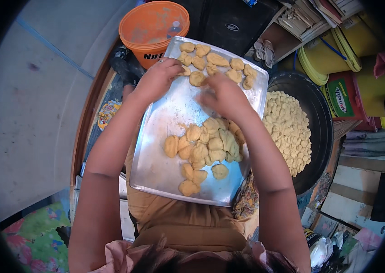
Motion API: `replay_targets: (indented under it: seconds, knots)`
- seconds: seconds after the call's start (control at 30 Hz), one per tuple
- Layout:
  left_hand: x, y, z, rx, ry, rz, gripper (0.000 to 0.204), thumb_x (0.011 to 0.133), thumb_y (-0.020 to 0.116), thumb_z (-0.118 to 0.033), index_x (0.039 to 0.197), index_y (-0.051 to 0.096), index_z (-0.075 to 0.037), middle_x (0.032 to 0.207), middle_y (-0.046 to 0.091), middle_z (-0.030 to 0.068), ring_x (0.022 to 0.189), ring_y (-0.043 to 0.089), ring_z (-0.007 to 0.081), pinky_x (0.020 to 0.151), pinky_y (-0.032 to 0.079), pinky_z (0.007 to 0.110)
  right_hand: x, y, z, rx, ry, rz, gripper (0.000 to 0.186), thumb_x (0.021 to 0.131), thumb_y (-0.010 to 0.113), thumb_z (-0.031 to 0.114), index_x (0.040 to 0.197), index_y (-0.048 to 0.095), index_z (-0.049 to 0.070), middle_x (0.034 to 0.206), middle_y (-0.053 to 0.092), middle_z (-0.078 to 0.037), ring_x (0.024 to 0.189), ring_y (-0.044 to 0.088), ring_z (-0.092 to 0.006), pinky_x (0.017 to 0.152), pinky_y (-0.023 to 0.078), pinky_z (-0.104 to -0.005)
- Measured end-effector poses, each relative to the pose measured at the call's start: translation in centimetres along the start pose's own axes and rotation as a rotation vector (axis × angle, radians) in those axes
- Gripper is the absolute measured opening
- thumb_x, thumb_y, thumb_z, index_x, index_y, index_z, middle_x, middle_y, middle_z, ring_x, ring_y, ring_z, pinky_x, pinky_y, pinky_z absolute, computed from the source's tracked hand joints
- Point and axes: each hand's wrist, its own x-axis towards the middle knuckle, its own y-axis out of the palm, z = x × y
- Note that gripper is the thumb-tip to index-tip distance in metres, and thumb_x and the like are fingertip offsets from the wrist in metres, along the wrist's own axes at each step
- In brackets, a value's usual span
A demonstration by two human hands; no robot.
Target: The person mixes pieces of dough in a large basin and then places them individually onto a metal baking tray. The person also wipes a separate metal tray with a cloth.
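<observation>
A metal tray (pixel 153 157) rests tilted across my lap, with lumps of yellow dough on it. My left hand (pixel 158 78) reaches over the tray's upper left edge, its fingers closed against a dough piece (pixel 185 71). Over the upper middle, my right hand (pixel 225 94) is smeared by motion; its fingertips are beside another dough lump (pixel 197 78), and whether it holds anything is unclear. Flattened lumps lie spaced apart along the far end. Nearer me, a heap of dough pieces (pixel 199 148) is piled together, partly hidden by my right forearm.
An orange bucket (pixel 133 48) stands beyond the tray's far left corner. To the right, a large black basin (pixel 322 132) holds many small dough pieces (pixel 288 132). Yellow buckets (pixel 317 59) and a shelf (pixel 283 43) are at the upper right. A pale surface (pixel 37 113) fills the left.
</observation>
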Motion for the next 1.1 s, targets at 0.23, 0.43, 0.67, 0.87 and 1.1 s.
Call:
replay_targets:
  seconds: [0.23,0.43,0.67,0.87,1.1]
  knots:
    - [1.1,0.9,-3.6,0.126,0.085,0.059,0.026,0.078,0.067,-0.014,0.104,0.067,-0.011,0.112,0.06,0.006,0.118,0.05,0.0225,0.103,0.03,0.044,-2.0,-2.1,-2.5,0.394,0.137,0.373,0.027,0.076,0.072,0.023,0.097,0.069,0.005,0.084,0.067,-0.014,0.084,0.065,-0.0286,0.077,0.05,-0.0367]
    - [2.7,1.0,-5.3,0.285,-0.016,0.102,0.027,0.08,0.069,-0.02,0.105,0.067,-0.012,0.109,0.061,0.004,0.113,0.052,0.0227,0.098,0.032,0.043,0.4,0.3,-3.5,0.34,0.264,-0.016,0.032,0.076,0.075,0.022,0.101,0.068,0.004,0.093,0.068,-0.018,0.088,0.065,-0.0329,0.08,0.05,-0.038]
    - [3.5,2.7,-6.0,0.133,0.1,0.145,0.02,0.082,0.066,-0.021,0.099,0.067,-0.01,0.097,0.062,0.0033,0.104,0.054,0.0232,0.095,0.034,0.043,-3.8,-0.4,-5.5,0.301,0.251,-0.025,0.034,0.074,0.073,0.01,0.106,0.064,0.005,0.103,0.065,-0.016,0.09,0.064,-0.0365,0.081,0.051,-0.0409]
    - [3.8,3.8,-6.9,0.289,0.03,0.069,0.019,0.082,0.067,-0.019,0.099,0.066,-0.012,0.096,0.062,0.0036,0.104,0.055,0.0233,0.094,0.034,0.042,-3.1,-0.4,-5.8,0.081,0.136,-0.167,0.027,0.076,0.075,0.016,0.099,0.067,0.004,0.099,0.059,-0.012,0.091,0.061,-0.0308,0.079,0.05,-0.0375]
    - [3.6,4.6,-7.1,0.244,0.049,-0.014,0.025,0.082,0.065,-0.017,0.106,0.067,-0.012,0.118,0.059,0.0068,0.111,0.054,0.0252,0.096,0.034,0.042,-8.1,-2.9,-4.8,0.204,0.118,0.128,0.029,0.07,0.076,0.014,0.096,0.066,0.007,0.095,0.056,-0.012,0.093,0.06,-0.0306,0.08,0.049,-0.0388]
